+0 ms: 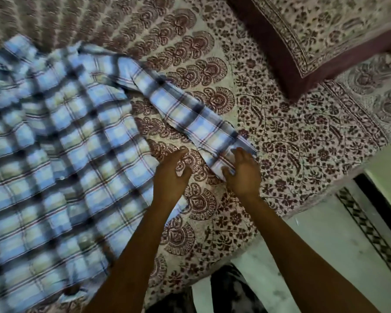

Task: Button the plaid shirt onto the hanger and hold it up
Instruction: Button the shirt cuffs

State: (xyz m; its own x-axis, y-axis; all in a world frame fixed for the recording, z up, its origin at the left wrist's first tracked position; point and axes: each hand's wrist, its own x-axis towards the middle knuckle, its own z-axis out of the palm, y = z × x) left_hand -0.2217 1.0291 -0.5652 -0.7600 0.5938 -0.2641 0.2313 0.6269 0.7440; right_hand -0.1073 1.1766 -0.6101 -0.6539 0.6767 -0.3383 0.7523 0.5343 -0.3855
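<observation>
Two hands work at the sleeve cuff of the shirt, which lies spread on the bed. Right hand pinches the cuff; left hand hovers beside it, fingers relaxed, holding nothing.

Both forearms reaching forward, left hand loosely curled, right hand fingers curled, pinching
</observation>
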